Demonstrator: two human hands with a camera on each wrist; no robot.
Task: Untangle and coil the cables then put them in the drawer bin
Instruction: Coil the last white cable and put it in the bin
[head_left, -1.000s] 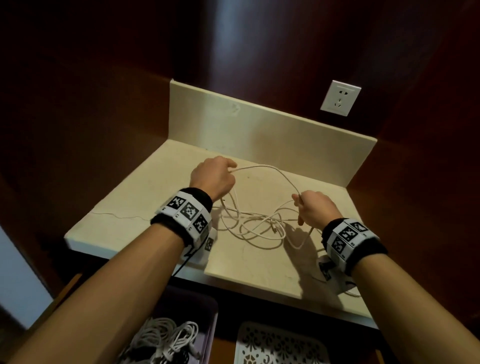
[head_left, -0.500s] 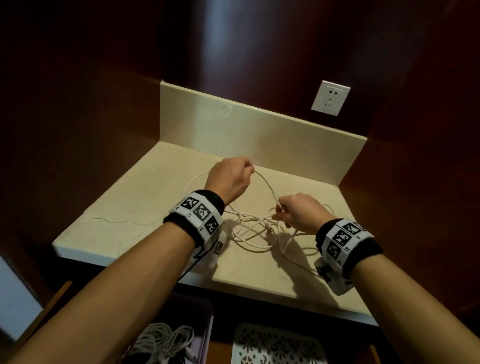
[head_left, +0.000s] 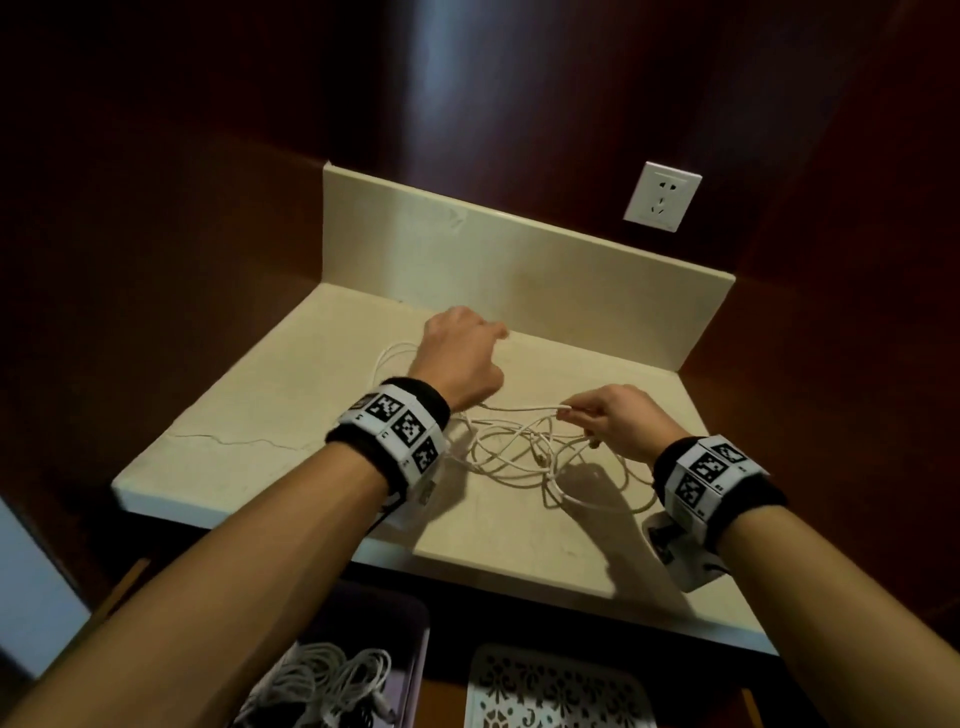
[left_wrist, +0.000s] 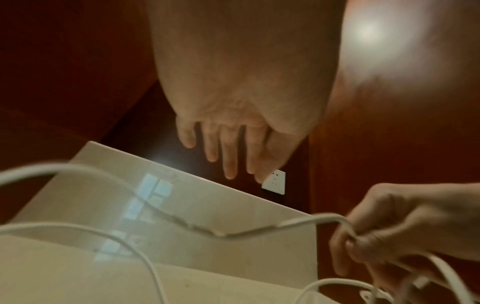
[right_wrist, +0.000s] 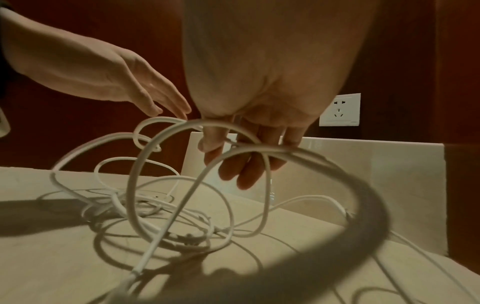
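Currently, status by position, left to right:

Drawer bin: the purple drawer bin (head_left: 415, 639) sits below the worktop edge, beneath the left forearm. It holds white coiled cables (head_left: 322, 680); judged as earlier output of the task, though how many cannot be told.

Left hand: the left hand (head_left: 457, 358) hovers above the far-left part of the tangle. The wrist views show its fingers (left_wrist: 228, 156) extended and apart, gripping nothing. One loop of cable lies on the worktop just left of this hand.

Worktop: the beige worktop (head_left: 249, 415) carries the whole tangle between and in front of both hands.

Cable tangle: the white cable tangle (head_left: 524, 452) lies loose, with several crossing loops and at least one connector end in the middle. No loop is wound into a coil. A strand runs raised from under the left hand across to the right hand.

Right hand: the right hand (head_left: 618, 421) pinches that raised strand between thumb and fingertips, fingers curled round it, just right of the tangle. More loops hang below and in front of this hand.

White basket: a white perforated basket (head_left: 550, 691) sits below the worktop, under the right forearm; contents not visible.

Wall socket: a wall socket (head_left: 662, 196) is mounted beyond the right hand; nothing is plugged in.

Progress: judged as the untangling stage for this batch, well short of finished.

Remaining: separate the strands, coil each cable, place the coils in the drawer bin.
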